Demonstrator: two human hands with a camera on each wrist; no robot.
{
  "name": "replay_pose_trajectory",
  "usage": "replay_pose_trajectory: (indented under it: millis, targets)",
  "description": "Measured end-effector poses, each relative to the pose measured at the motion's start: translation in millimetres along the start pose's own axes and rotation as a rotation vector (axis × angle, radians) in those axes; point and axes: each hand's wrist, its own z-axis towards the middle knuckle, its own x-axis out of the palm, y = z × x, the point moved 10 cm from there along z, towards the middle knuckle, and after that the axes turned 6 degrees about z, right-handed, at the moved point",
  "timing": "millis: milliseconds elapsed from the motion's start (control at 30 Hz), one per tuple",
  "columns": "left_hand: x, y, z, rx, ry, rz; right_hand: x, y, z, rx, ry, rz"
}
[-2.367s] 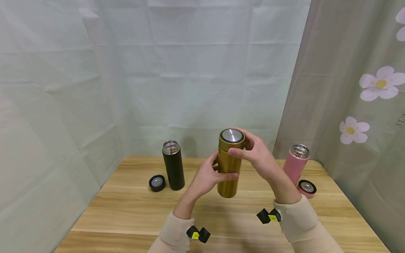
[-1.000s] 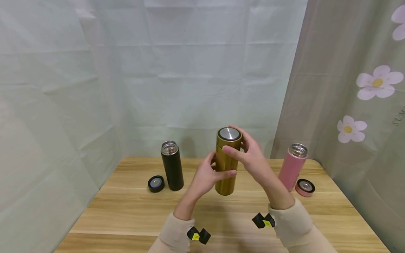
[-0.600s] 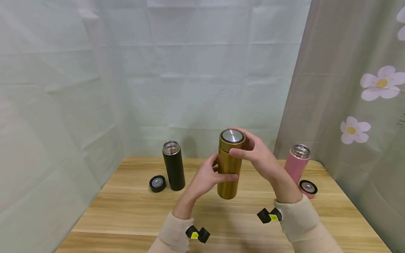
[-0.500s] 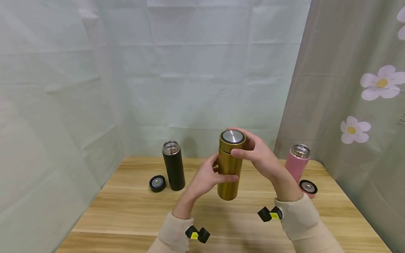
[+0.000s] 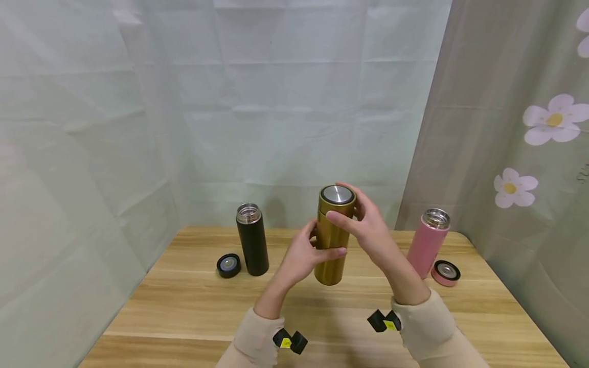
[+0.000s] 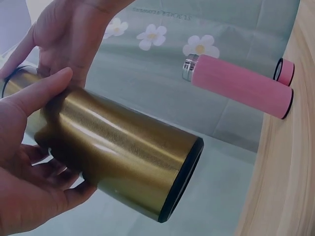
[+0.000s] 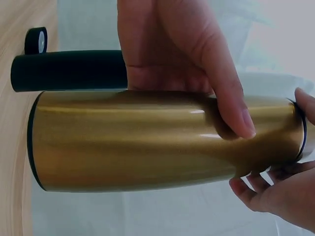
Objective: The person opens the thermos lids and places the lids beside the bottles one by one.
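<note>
A gold thermos flask (image 5: 332, 235) with a steel-topped lid (image 5: 338, 194) is held nearly upright over the wooden table. My left hand (image 5: 301, 258) grips the middle of its body, thumb across the front. Higher up, my right hand (image 5: 370, 225) wraps the lid, its thumb lying at the seam between lid and body. The left wrist view shows the flask's black-rimmed base (image 6: 182, 179) clear of the tabletop. Most of the right fingers are hidden behind the lid in the head view.
On the left of the table (image 5: 207, 317) stands an uncapped black flask (image 5: 253, 245), its black lid (image 5: 228, 266) beside it. To the right are an uncapped pink flask (image 5: 428, 245) and its pink lid (image 5: 446, 273). Pale curtains (image 5: 294, 128) hang behind and at the sides.
My right hand has turned, its thumb shifting left across the flask's front and its forearm swinging left. The gold flask has risen slightly. The left hand keeps its grip.
</note>
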Motion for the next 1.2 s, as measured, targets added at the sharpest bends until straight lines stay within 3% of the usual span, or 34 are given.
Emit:
replay_pose_trajectory:
  millis: [100,367,467,633,767,933,1200]
  targets:
    - [-0.3,-1.0,-0.2,0.014,0.02,-0.001,-1.2,0.7,1.3,0.016,0.021,0.012]
    - [2.7,-4.1,0.3,0.046,0.078,-0.025,-1.7,-1.7,5.0,0.023,0.169,0.116]
    - [3.8,-1.5,-0.2,0.019,0.067,-0.032,-2.8,-3.3,3.2,0.026,0.136,0.095]
    - [1.5,2.4,-1.1,-0.041,0.006,-0.031,-3.4,-3.6,-1.0,0.022,0.008,0.017]
    - [-0.9,1.8,-0.4,-0.049,-0.022,-0.021,-2.9,-2.6,-0.2,0.014,-0.052,-0.01]
    - [-1.6,-0.3,-0.4,-0.035,-0.018,-0.018,-4.0,-0.9,2.7,0.017,-0.033,0.007]
    - [-0.8,1.1,1.2,-0.014,0.009,-0.029,-4.5,-4.2,9.5,0.052,0.073,0.072]
